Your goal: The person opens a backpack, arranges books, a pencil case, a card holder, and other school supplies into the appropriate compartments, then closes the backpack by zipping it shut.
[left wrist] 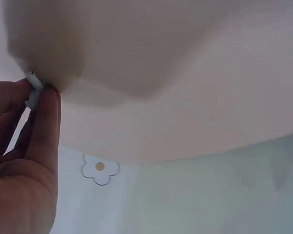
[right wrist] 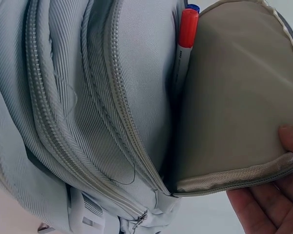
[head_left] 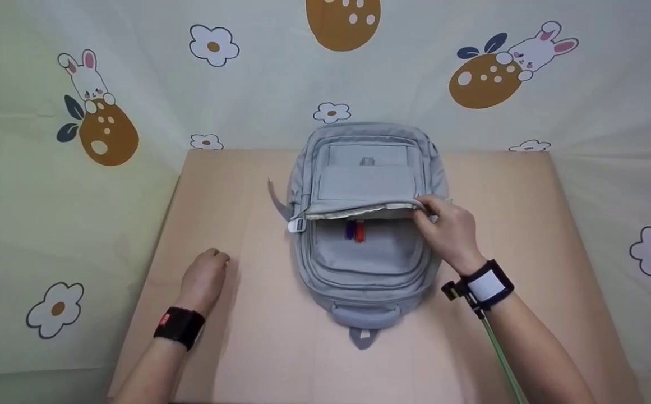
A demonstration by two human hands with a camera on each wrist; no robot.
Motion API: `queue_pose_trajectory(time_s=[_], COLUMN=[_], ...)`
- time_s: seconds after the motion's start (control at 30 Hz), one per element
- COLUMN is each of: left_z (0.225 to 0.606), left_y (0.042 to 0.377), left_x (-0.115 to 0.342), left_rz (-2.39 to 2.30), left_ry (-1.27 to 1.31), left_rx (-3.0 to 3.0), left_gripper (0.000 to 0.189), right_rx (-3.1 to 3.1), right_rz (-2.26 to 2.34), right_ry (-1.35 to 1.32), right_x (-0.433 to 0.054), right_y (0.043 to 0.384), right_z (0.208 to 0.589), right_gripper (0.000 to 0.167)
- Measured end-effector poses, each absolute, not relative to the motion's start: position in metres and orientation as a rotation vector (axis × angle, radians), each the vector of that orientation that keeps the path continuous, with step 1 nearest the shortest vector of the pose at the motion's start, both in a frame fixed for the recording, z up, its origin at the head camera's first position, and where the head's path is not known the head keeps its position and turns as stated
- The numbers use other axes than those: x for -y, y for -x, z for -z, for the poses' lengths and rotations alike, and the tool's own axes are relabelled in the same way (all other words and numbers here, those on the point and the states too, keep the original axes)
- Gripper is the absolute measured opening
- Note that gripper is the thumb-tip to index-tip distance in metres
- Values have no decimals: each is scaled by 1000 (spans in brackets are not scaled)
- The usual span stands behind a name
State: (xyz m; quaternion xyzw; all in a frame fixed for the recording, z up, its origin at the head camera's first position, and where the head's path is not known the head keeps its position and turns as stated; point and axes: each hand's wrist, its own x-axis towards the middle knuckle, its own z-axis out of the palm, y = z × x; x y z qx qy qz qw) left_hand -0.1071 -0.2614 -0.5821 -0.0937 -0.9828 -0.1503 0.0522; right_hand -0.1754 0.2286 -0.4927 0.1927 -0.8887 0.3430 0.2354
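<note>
A light grey backpack (head_left: pixel 367 182) lies on the table, its top handle toward me. My right hand (head_left: pixel 451 233) pinches the edge of the unzipped front pocket flap (right wrist: pixel 239 97), thumb on the inner lining and fingers beneath, lifting it away from the bag. Inside the pocket sit a red-capped marker (right wrist: pixel 187 29) and a blue-capped one (right wrist: pixel 193 8), side by side; their lower parts are hidden. Left of the bag, my left hand (head_left: pixel 203 280) is just over the table, pinching a small whitish object (left wrist: pixel 34 90) between thumb and fingers. Its kind cannot be made out.
A grey strap (head_left: pixel 278 201) and a white buckle (head_left: pixel 297 225) stick out at the bag's left side. The tan tabletop (head_left: pixel 263 348) runs back to a pale curtain (head_left: pixel 269 73) printed with flowers and rabbits. A green cable (head_left: pixel 502 353) trails from the right wrist.
</note>
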Motion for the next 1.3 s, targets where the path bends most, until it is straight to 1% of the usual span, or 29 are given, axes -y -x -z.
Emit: queue_pose_trajectory(time_s=[0.07,0.13,0.23,0.33,0.47,0.57,0.67,0.77,0.87,0.93,1.13,1.23,1.3], left_z=[575,565,546,529,515,514,518,525,528,530,532,530,527], left_y=[112,116,121,124,138,153,166,175,178,178,171,167,163], left_x=[242,216,170,121,61,28,8,-3,-5,-5,-4,-3,0], left_rz=[529,563,540,473,309,128,-20,-73,-60,-45,-52,-61,-34], left_ry=[415,598,903,1156,1377,1404,1356,1299,1242,1214,1181,1178,1211], left_rx=[2887,2747,2519,2342,2223,2236,2273,2313,2390,2470,2614,2567,2483], left_gripper=[14,18,25,29,28,23,18,12,10,12,36,41,39], right_rx=[2441,2445,2451,2454,2452,2455,2461,2453,2442,2437,2441,2441,2446], right_rz=[-934,-929,-927,-926,-925,-933,-939,-942,-947,-949,-946,-959,-962], right_ry=[-533,-533,-528,-522,-507,-503,-505,-501,-498,-501,-516,-511,-510], right_x=[-228,-228,-228,-228,-227,-226,-225,-226,-226,-226,-228,-228,-227], right_y=[175,175,175,175,175,174,173,173,173,173,172,172,172], right_z=[492,491,490,489,487,488,489,490,491,490,489,490,491], right_gripper=[14,14,13,14,14,14,14,14,14,14,14,14,14])
